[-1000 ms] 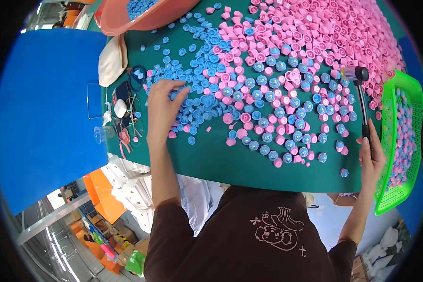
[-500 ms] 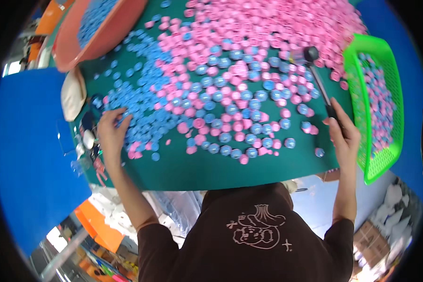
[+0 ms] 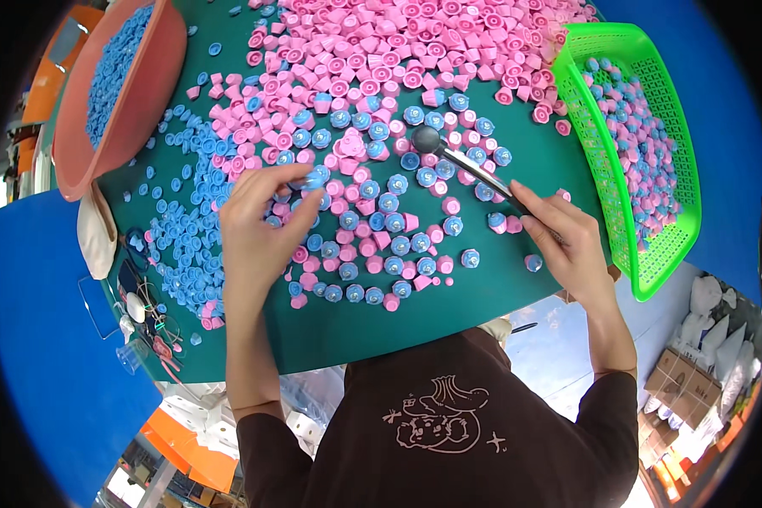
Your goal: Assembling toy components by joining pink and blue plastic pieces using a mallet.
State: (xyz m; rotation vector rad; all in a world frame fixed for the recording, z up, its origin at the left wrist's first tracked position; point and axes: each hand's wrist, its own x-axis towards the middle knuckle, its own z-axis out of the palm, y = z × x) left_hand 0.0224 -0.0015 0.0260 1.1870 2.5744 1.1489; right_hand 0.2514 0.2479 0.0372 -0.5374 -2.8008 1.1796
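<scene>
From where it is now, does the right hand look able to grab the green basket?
Probably yes for reach: the basket stands close beside the right hand, with nothing visible between them. But that hand grips the hammer, so a full grab likely means putting it down first.

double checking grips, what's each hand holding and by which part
Right hand: the hammer, by its handle. Left hand: apparently a small blue piece, pinched by its edge.

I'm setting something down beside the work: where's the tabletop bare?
Bare tabletop runs along the near edge, bordered by blue-topped cups; a smaller patch lies between hammer and green basket. Crowded: far pink heap, blue pieces at left.
</scene>
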